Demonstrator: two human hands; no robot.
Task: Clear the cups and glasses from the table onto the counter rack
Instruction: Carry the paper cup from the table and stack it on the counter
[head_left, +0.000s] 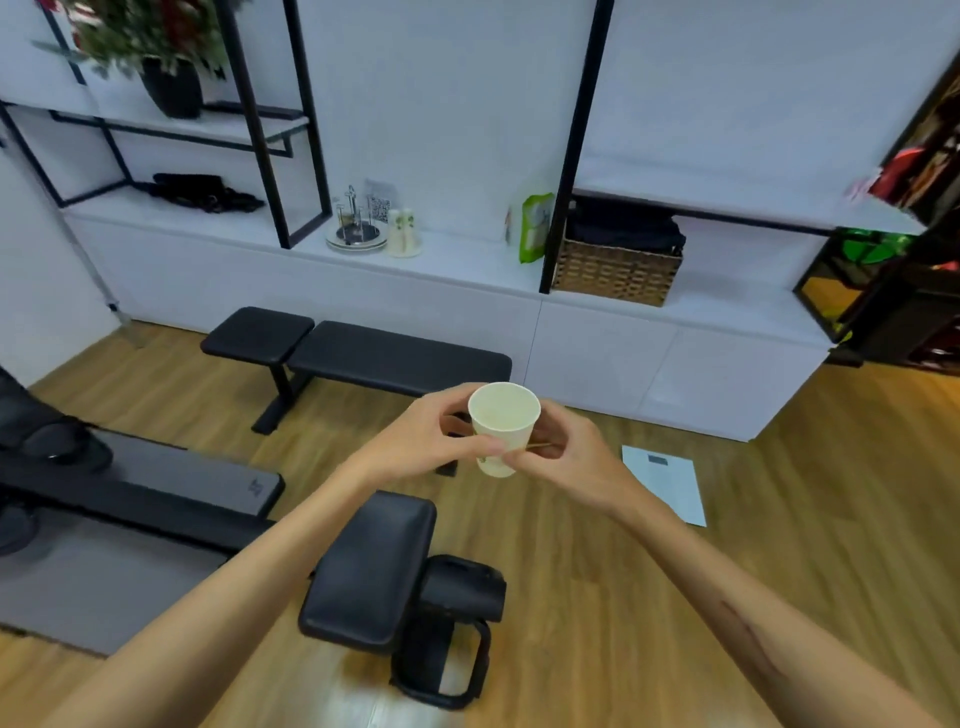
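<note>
Between two hands (426, 436), one paper cup (503, 426).

Black padded benches (358, 358) stand on a wood-plank floor (779, 519) before a white wall (441, 104) lined with black-framed shelving (291, 119) above a low white counter (467, 260).

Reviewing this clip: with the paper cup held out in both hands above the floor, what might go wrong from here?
1. The paper cup is held only at its lower wall by the left hand and right hand; squeezing may buckle it.
2. The right hand also pinches a thin stick, so its hold looks weak.
3. The black bench stands before the counter rack, a possible trip hazard.
</note>
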